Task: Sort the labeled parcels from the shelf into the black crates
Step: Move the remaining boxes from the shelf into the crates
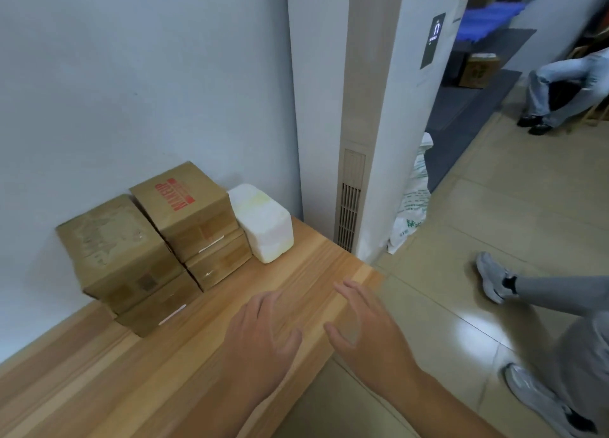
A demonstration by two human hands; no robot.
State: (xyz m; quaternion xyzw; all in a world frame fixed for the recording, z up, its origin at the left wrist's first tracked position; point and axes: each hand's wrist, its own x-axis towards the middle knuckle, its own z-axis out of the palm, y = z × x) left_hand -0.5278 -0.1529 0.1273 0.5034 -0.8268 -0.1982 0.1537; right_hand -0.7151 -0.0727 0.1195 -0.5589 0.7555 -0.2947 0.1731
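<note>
left hand (pixel 260 335) and right hand (pixel 364 325) hover low over the near edge of the wooden shelf top (pixel 99 378). both are palm down with fingers spread and loosely bent, holding nothing. the hands are near each other, not touching. cannot tell if either touches the wood.

the parcels sit at the back of the wooden shelf top against the white wall (pixel 131 75), well apart from both hands. there are 2 stacks of 2 cardboard boxes. in the left stack a scuffed top box (pixel 115 249) sits on a lower left box (pixel 158 309) with a white strip on its front. in the right stack a box with red print (pixel 184 203) sits on a lower right box (pixel 220 266). the 2 stacks touch side to side. a white wrapped parcel (pixel 263 223) stands just right of the box with red print, up against it.

right of the shelf top stands a tall air conditioner (pixel 356 160) with a vent grille low down. a white printed sack (pixel 412 207) lies behind it on the tiled floor (pixel 494 207). at right is a person's leg in grey trousers with a grey sneaker (pixel 494 279). a seated person in pale jeans (pixel 557 81) is far back.
</note>
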